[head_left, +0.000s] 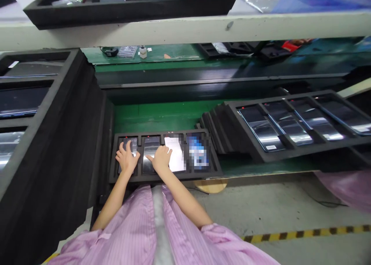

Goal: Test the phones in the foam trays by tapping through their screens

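Observation:
A black foam tray [165, 176] lies on the green work surface in front of me, with several phones in its slots. My left hand [126, 157] rests on the leftmost phone [131, 144], fingers spread flat on its screen. My right hand [161, 157] lies on the second phone [150, 145], index finger stretched out over the glass. The third phone [176, 154] shows a white lit screen, and the fourth phone [197, 151] has a blue screen. Both forearms are bare below pink striped sleeves.
A stack of black trays [232, 141] with several dark phones sits to the right. A tall pile of black trays [58, 149] stands at the left. A white shelf [185, 29] overhead carries another tray [130, 13]. A grey floor with a yellow-black stripe [304, 233] lies below.

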The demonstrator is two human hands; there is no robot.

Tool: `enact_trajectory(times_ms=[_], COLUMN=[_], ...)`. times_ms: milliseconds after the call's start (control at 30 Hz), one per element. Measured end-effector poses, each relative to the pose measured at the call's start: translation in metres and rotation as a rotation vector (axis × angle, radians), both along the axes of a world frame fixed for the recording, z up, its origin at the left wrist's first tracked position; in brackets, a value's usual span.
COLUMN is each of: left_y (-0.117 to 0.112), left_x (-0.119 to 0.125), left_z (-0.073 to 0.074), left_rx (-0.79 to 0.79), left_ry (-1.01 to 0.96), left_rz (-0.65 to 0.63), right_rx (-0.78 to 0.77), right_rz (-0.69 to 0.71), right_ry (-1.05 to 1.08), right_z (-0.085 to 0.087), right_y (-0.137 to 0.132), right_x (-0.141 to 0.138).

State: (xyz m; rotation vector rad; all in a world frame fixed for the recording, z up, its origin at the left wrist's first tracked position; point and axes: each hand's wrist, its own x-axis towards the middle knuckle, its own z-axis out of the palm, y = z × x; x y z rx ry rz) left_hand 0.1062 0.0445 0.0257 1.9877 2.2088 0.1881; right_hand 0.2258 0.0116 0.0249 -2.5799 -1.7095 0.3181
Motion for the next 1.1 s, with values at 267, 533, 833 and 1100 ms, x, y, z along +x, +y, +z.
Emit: enact_trajectory(times_ms=[267,533,833,1100], left_y=[0.0012,0.0014,0.0019,0.0024], left_x=[-0.0006,-0.0012,-0.0008,-0.0002], left_z=[0.0009,-0.0008,-0.0036,-0.0045], left_rx=[0.007,0.036,0.046,0.046], left_ry=[0.008,0.006,-0.001,-0.005], left_rz=[-0.012,-0.012,-0.004,0.002], right_rx=[-0.027,-0.028,-0.064,-0.064], right_rz=[-0.041,-0.045,-0.037,-0.021], right_ry=[0.049,0.032,0.06,0.048], right_z=[-0.0002,-0.0019,0.005,0.0005], right_y=[0.0044,0.0062,0.0076,0.0083], right_x=[-0.0005,-0.0001,0.0034,0.0041])
